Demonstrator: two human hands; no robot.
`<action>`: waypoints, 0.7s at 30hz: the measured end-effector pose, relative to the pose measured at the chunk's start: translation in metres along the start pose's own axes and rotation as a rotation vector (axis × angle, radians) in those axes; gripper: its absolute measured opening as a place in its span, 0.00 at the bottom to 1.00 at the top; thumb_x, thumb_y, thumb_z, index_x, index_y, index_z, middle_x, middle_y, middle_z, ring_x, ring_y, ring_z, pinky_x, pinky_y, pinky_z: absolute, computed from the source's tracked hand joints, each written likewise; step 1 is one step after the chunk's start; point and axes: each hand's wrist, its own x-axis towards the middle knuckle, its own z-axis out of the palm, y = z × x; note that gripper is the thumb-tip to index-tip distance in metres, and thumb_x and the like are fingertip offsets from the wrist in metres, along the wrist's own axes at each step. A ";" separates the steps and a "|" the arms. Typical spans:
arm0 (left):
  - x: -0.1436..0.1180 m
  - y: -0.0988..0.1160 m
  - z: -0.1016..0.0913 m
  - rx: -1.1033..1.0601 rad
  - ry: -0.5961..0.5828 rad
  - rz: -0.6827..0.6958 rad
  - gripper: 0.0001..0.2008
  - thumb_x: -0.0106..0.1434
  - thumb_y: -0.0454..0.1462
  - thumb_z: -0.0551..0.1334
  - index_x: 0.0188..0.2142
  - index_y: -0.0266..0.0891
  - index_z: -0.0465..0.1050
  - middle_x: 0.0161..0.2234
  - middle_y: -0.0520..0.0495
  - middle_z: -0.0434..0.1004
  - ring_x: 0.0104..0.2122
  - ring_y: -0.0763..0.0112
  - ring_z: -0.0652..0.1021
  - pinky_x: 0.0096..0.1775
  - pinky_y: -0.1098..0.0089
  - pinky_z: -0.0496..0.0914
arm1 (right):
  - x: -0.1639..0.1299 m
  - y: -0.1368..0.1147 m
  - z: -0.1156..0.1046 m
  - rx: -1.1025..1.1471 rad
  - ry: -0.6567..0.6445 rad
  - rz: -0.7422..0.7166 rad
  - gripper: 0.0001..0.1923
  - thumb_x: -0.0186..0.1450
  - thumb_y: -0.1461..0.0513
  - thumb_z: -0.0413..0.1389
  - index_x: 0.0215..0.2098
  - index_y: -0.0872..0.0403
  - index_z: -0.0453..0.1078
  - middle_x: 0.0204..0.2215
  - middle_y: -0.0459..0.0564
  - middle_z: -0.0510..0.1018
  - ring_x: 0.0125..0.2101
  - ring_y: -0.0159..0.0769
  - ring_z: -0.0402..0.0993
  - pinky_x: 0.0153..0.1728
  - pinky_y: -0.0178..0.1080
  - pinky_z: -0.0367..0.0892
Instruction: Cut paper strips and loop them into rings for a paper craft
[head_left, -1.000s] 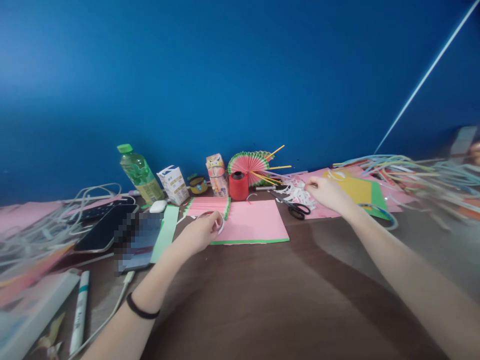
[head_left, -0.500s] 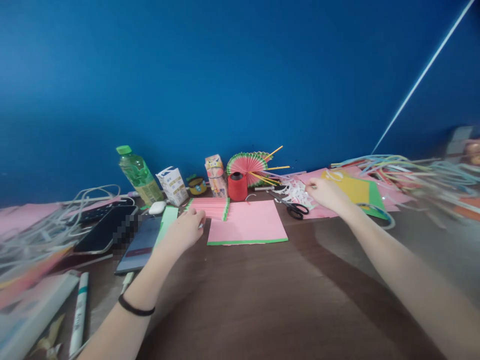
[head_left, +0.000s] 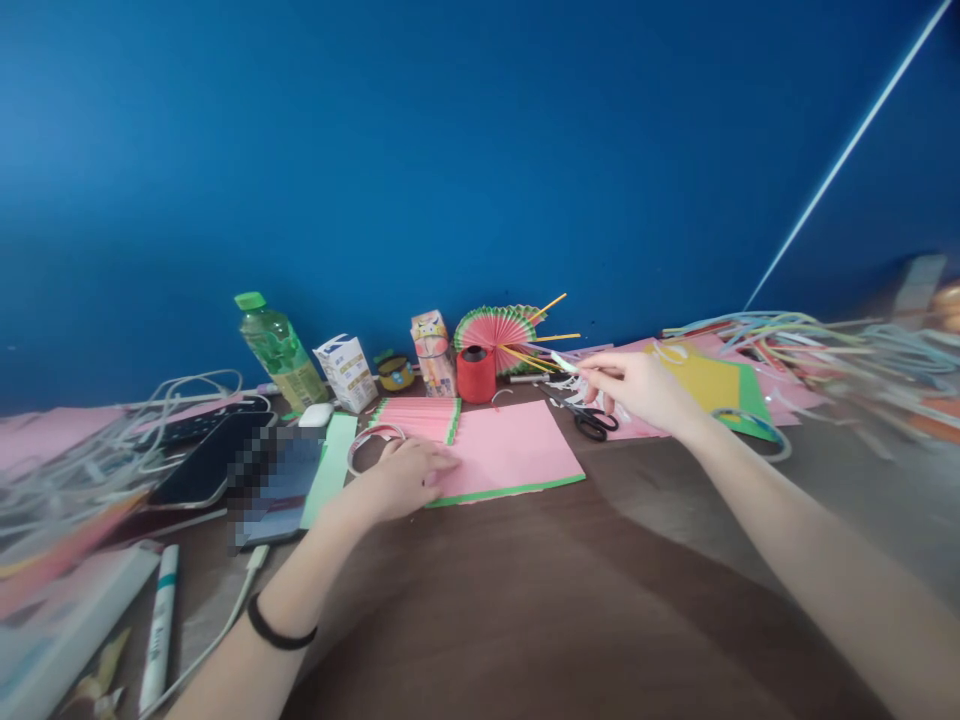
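Observation:
My left hand (head_left: 405, 478) lies flat on the near left corner of a pink sheet with a green edge (head_left: 510, 452), fingers spread and nothing gripped. A roll of clear tape (head_left: 373, 443) lies on the table just behind that hand. My right hand (head_left: 637, 390) hovers above black scissors (head_left: 589, 418) and pinches a small white strip (head_left: 564, 362) between its fingertips. A pleated pink and green stack (head_left: 418, 416) sits at the sheet's far left.
Along the blue wall stand a green bottle (head_left: 276, 348), two small cartons (head_left: 346, 370), a red thread spool (head_left: 475, 373) and a paper fan (head_left: 495, 330). Phones (head_left: 217, 455), cables and a marker (head_left: 159, 625) crowd the left. Coloured paper and strips (head_left: 795, 350) pile at right.
My left hand set the tape roll down behind it and now presses on the pink sheet, which has turned slightly. My right hand lifted a white strip from the paper scraps.

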 end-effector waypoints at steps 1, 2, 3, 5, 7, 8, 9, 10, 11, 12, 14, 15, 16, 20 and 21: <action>0.001 0.001 0.001 -0.017 0.009 0.016 0.23 0.55 0.36 0.52 0.52 0.46 0.62 0.50 0.46 0.66 0.51 0.60 0.64 0.53 0.59 0.54 | -0.001 -0.002 0.001 0.056 -0.052 -0.011 0.13 0.58 0.55 0.48 0.34 0.55 0.69 0.22 0.47 0.75 0.14 0.27 0.66 0.17 0.31 0.60; 0.001 0.001 0.002 -0.035 0.016 0.021 0.24 0.55 0.35 0.52 0.53 0.46 0.61 0.49 0.44 0.67 0.50 0.60 0.65 0.51 0.60 0.56 | -0.002 -0.003 0.003 0.110 -0.101 -0.017 0.13 0.58 0.55 0.49 0.35 0.55 0.68 0.22 0.47 0.76 0.14 0.27 0.66 0.16 0.31 0.59; 0.002 0.002 0.003 -0.053 0.024 0.019 0.25 0.54 0.35 0.53 0.54 0.45 0.60 0.47 0.43 0.67 0.49 0.60 0.66 0.50 0.60 0.58 | -0.003 -0.005 0.004 0.167 -0.150 -0.019 0.14 0.59 0.55 0.49 0.35 0.55 0.68 0.22 0.48 0.76 0.14 0.27 0.66 0.15 0.30 0.59; 0.001 0.004 0.002 -0.090 0.039 0.005 0.27 0.53 0.36 0.54 0.55 0.45 0.58 0.48 0.42 0.65 0.49 0.58 0.66 0.49 0.60 0.59 | -0.005 -0.009 0.007 0.276 -0.235 -0.009 0.14 0.59 0.55 0.50 0.37 0.56 0.68 0.23 0.50 0.76 0.17 0.29 0.70 0.15 0.30 0.59; 0.000 0.004 0.000 -0.125 0.032 -0.008 0.28 0.53 0.36 0.56 0.55 0.46 0.58 0.51 0.42 0.62 0.50 0.57 0.65 0.50 0.60 0.58 | -0.007 -0.014 0.009 0.372 -0.274 0.009 0.15 0.59 0.55 0.51 0.37 0.57 0.67 0.24 0.51 0.77 0.21 0.32 0.73 0.17 0.30 0.62; -0.001 0.004 -0.001 -0.139 0.020 -0.012 0.28 0.52 0.36 0.56 0.55 0.46 0.58 0.53 0.42 0.60 0.50 0.57 0.64 0.50 0.59 0.58 | -0.008 -0.016 0.010 0.415 -0.279 0.017 0.15 0.59 0.55 0.51 0.37 0.57 0.67 0.25 0.51 0.77 0.23 0.33 0.74 0.19 0.31 0.64; -0.002 0.004 -0.002 -0.148 0.004 -0.016 0.29 0.51 0.35 0.57 0.54 0.46 0.58 0.54 0.43 0.59 0.51 0.57 0.64 0.50 0.59 0.57 | -0.008 -0.018 0.011 0.453 -0.281 0.024 0.15 0.58 0.55 0.52 0.37 0.58 0.67 0.25 0.52 0.77 0.24 0.33 0.75 0.22 0.32 0.66; -0.002 0.003 -0.003 -0.156 -0.009 -0.020 0.29 0.50 0.34 0.57 0.54 0.45 0.59 0.54 0.43 0.59 0.51 0.57 0.64 0.50 0.59 0.57 | -0.009 -0.020 0.011 0.488 -0.280 0.027 0.15 0.58 0.55 0.52 0.37 0.58 0.67 0.26 0.52 0.77 0.25 0.34 0.75 0.24 0.33 0.67; -0.002 0.002 -0.004 -0.165 -0.015 -0.020 0.29 0.50 0.33 0.58 0.53 0.45 0.61 0.54 0.43 0.60 0.51 0.57 0.64 0.51 0.60 0.57 | -0.009 -0.022 0.012 0.515 -0.281 0.026 0.15 0.58 0.55 0.52 0.37 0.58 0.67 0.26 0.52 0.77 0.25 0.34 0.75 0.25 0.34 0.68; -0.002 0.002 -0.005 -0.185 -0.009 -0.018 0.27 0.50 0.33 0.58 0.52 0.44 0.62 0.53 0.43 0.62 0.51 0.58 0.64 0.51 0.60 0.57 | -0.010 -0.024 0.013 0.530 -0.285 0.021 0.15 0.58 0.55 0.52 0.37 0.59 0.67 0.26 0.52 0.77 0.25 0.34 0.75 0.25 0.34 0.68; -0.002 0.003 -0.005 -0.286 0.050 -0.016 0.22 0.52 0.35 0.56 0.49 0.41 0.66 0.51 0.44 0.66 0.50 0.61 0.66 0.51 0.63 0.57 | -0.013 -0.028 0.016 0.524 -0.296 0.004 0.15 0.58 0.55 0.52 0.37 0.59 0.68 0.26 0.52 0.77 0.25 0.34 0.75 0.26 0.35 0.68; -0.001 0.005 -0.006 -0.370 0.095 -0.020 0.19 0.55 0.37 0.54 0.47 0.41 0.67 0.49 0.45 0.68 0.49 0.62 0.67 0.51 0.65 0.58 | -0.015 -0.031 0.017 0.507 -0.303 -0.009 0.15 0.58 0.55 0.52 0.37 0.59 0.68 0.26 0.52 0.77 0.25 0.34 0.75 0.26 0.35 0.68; -0.001 0.008 -0.006 -0.471 0.142 -0.026 0.17 0.58 0.40 0.52 0.46 0.41 0.68 0.48 0.46 0.69 0.48 0.64 0.68 0.50 0.66 0.59 | -0.017 -0.034 0.019 0.484 -0.310 -0.025 0.15 0.59 0.55 0.52 0.37 0.59 0.68 0.25 0.52 0.77 0.25 0.33 0.75 0.26 0.35 0.68; -0.002 0.026 -0.013 -0.838 0.238 -0.024 0.20 0.61 0.46 0.47 0.46 0.41 0.66 0.45 0.48 0.72 0.47 0.68 0.70 0.48 0.69 0.61 | -0.030 -0.044 0.030 0.373 -0.415 -0.097 0.13 0.60 0.57 0.50 0.37 0.56 0.69 0.25 0.49 0.77 0.24 0.31 0.73 0.25 0.34 0.67; -0.002 0.030 -0.016 -0.901 0.240 -0.017 0.20 0.61 0.47 0.47 0.46 0.40 0.66 0.44 0.47 0.73 0.46 0.68 0.70 0.47 0.69 0.62 | -0.032 -0.045 0.033 0.351 -0.450 -0.113 0.12 0.60 0.57 0.50 0.37 0.56 0.70 0.25 0.49 0.77 0.23 0.30 0.73 0.26 0.33 0.67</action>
